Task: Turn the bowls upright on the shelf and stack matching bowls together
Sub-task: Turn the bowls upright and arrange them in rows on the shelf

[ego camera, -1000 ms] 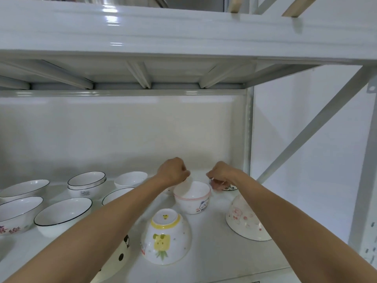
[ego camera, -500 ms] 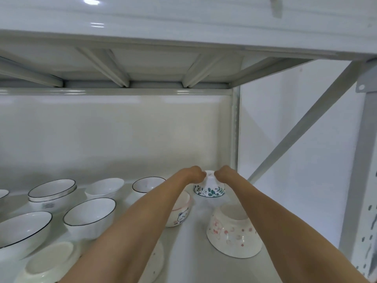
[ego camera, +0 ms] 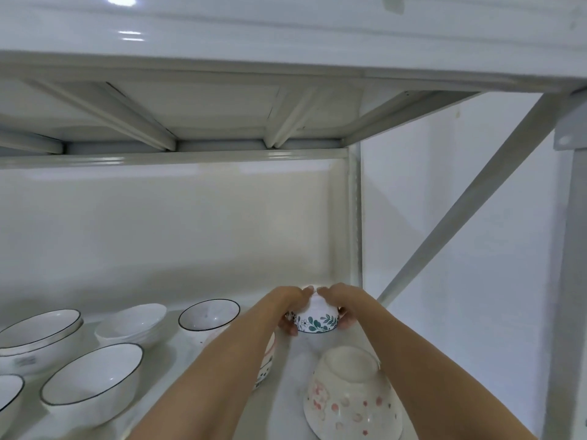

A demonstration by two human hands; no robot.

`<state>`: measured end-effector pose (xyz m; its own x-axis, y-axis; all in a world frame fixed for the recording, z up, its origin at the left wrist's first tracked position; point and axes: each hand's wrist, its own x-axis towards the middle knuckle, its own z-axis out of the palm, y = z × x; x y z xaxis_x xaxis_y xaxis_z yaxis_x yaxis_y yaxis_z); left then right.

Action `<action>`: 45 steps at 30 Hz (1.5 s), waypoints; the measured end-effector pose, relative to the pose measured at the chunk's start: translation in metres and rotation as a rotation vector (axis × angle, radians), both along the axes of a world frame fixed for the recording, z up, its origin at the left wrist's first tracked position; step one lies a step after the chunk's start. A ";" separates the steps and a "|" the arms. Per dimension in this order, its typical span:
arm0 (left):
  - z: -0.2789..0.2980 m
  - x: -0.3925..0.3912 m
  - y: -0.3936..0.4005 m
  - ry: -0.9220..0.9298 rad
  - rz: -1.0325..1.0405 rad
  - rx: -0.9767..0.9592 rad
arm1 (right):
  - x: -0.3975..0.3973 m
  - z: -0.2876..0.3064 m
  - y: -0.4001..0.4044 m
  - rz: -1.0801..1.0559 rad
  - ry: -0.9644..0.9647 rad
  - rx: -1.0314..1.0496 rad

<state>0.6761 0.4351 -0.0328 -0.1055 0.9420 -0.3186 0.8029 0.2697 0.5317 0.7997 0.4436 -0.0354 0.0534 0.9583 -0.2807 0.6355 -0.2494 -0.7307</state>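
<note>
A small white bowl with green leaf print (ego camera: 316, 319) is upside down at the back right of the shelf, lifted slightly. My left hand (ego camera: 290, 308) grips its left side and my right hand (ego camera: 340, 304) grips its right side. In front of it a white bowl with pink flowers and dots (ego camera: 351, 398) rests upside down. A pink-rimmed bowl (ego camera: 266, 365) is mostly hidden under my left forearm. To the left stand upright black-rimmed bowls (ego camera: 92, 376) (ego camera: 208, 315), a stack of them (ego camera: 38, 338) and plain white bowls (ego camera: 131, 320).
The white shelf board (ego camera: 292, 360) ends at a back panel and a corner post (ego camera: 355, 217) on the right. A diagonal brace (ego camera: 460, 198) crosses right of the post. The upper shelf (ego camera: 286, 42) hangs low overhead. Another bowl's edge (ego camera: 8, 398) shows at far left.
My head and hands moved to the back right. Both hands left the pink-rimmed bowl, reached the leaf-print bowl and now grip it from both sides, with its base tipped up.
</note>
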 end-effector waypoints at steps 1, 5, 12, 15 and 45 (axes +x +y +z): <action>-0.002 0.000 0.001 -0.006 0.024 0.000 | 0.000 0.000 0.000 -0.003 0.020 -0.009; -0.002 -0.002 0.002 -0.044 0.087 0.053 | -0.003 0.003 0.000 0.032 -0.005 0.044; 0.011 -0.013 -0.010 -0.298 0.201 0.267 | -0.011 0.021 -0.006 0.051 0.137 0.195; 0.016 -0.022 -0.012 -0.328 0.190 0.388 | -0.009 0.025 -0.006 0.008 0.332 0.234; 0.008 -0.036 -0.044 -0.159 0.037 0.262 | -0.011 0.007 -0.022 -0.052 0.229 0.078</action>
